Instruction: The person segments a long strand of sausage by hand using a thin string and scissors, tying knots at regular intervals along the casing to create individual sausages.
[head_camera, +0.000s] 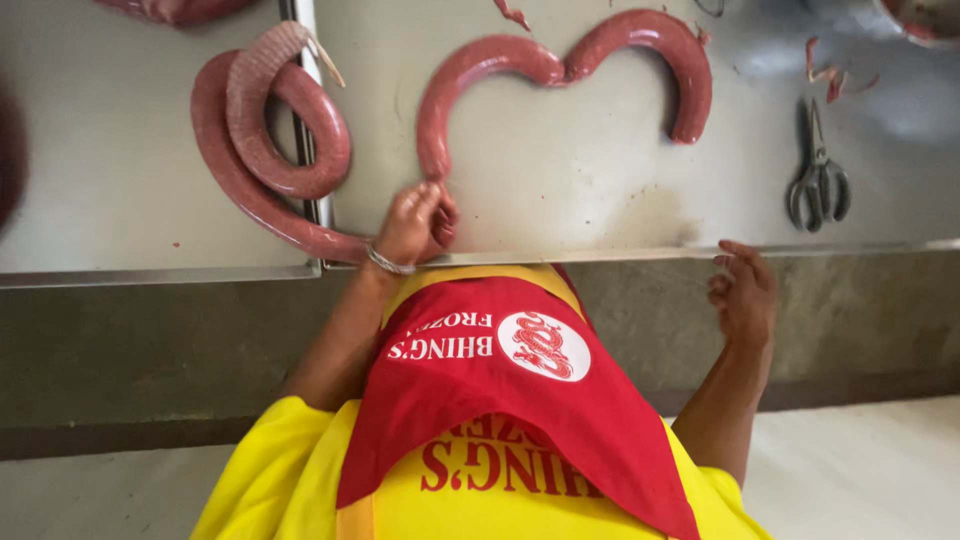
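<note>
A long dark red sausage lies on the steel table (560, 190). Its left part is coiled (262, 140) across the seam between two table tops, with a pale tied end on top. Its right part (560, 62) curves in two arches. My left hand (417, 225), with a bracelet at the wrist, is closed around the sausage at the table's front edge, where the coil meets the arches. My right hand (745, 292) hangs just below the table edge, fingers loosely apart, holding nothing. A red apron over a yellow shirt (500, 400) fills the bottom of the view.
Metal scissors (818, 170) lie on the table at the right. Scraps of casing (825, 68) lie beyond them, and a bowl (925, 15) sits in the far right corner. More red meat (175, 8) shows at the top left. A concrete wall (150, 350) runs under the table.
</note>
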